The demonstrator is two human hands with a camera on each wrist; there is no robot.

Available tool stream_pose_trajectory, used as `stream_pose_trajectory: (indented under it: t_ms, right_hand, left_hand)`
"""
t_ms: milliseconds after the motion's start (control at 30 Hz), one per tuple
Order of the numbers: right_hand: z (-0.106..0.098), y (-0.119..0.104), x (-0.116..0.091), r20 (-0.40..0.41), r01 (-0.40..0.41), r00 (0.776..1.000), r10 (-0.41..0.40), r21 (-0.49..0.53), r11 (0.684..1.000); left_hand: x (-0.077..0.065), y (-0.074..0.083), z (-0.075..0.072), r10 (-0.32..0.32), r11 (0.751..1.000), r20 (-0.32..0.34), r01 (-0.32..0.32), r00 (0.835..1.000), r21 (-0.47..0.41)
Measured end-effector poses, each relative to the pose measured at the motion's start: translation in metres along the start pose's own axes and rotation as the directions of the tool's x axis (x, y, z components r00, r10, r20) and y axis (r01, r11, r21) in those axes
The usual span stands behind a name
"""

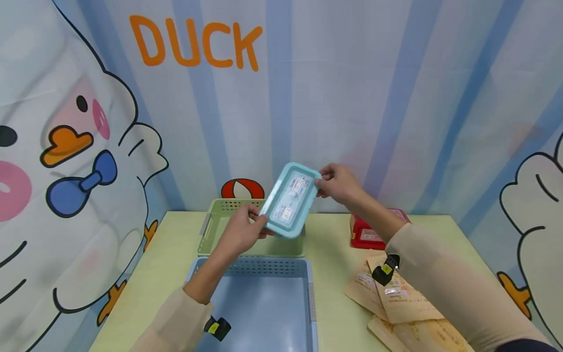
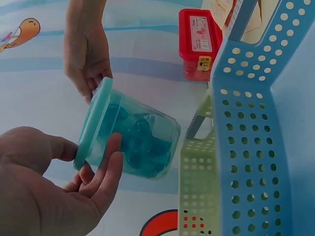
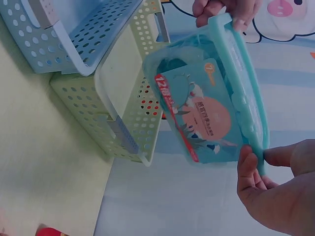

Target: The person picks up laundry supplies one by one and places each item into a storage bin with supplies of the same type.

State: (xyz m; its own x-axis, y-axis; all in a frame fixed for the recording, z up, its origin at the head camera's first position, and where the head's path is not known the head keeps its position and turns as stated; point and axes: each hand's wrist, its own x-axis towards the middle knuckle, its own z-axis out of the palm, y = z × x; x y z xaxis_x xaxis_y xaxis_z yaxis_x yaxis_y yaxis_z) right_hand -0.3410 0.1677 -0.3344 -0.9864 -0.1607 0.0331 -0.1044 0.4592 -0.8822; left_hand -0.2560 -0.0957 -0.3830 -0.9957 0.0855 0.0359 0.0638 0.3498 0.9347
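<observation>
A clear plastic box with a turquoise lid [image 1: 290, 200] is held up tilted over the green basket [image 1: 208, 244]. Teal lumps show through the box's wall [image 2: 147, 142] in the left wrist view. My left hand [image 1: 241, 231] grips the lid's near left corner, thumb on the rim and fingers beneath. At the opposite end, my right hand [image 1: 338, 185] pinches the lid's rim. A printed label [image 3: 202, 113] with flowers and an orange circle covers one side in the right wrist view.
A blue basket [image 1: 313, 303] stands in front of the green one. On the right of the table sit a red-lidded box [image 1: 367, 235] and several brown paper packets [image 1: 406, 298], partly under my right arm. A curtain printed with ducks [image 1: 330, 98] hangs behind.
</observation>
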Motion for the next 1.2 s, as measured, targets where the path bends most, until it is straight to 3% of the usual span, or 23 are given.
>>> stream_pose_trajectory:
  t_ms: [333, 733, 867, 1067, 1200]
  right_hand:
    - [0.010, -0.004, 0.010, 0.078, 0.072, 0.994, -0.078, 0.072, 0.995]
    - [0.039, -0.017, 0.018, 0.048, 0.050, 0.997, -0.056, 0.118, 0.992]
    - [0.051, -0.016, 0.021, 0.056, 0.051, 0.996, -0.065, 0.226, 0.973]
    - [0.070, -0.011, 0.021, 0.177, 0.025, 0.979, -0.098, 0.371, 0.928]
    - [0.082, -0.006, 0.019, 0.207, -0.014, 0.974, -0.086, 0.440, 0.898]
  left_hand:
    - [-0.011, 0.010, -0.008, 0.001, 1.000, 0.024, -0.002, 1.000, 0.026]
    - [-0.012, 0.001, -0.015, 0.040, 0.999, -0.071, -0.039, 0.997, 0.013]
    - [-0.012, -0.002, -0.019, 0.017, 0.999, -0.083, -0.020, 0.996, -0.037]
    - [-0.011, -0.013, -0.028, -0.018, 1.000, -0.127, 0.015, 0.992, -0.023]
    - [-0.009, -0.021, -0.034, -0.017, 1.000, -0.128, 0.014, 0.992, -0.025]
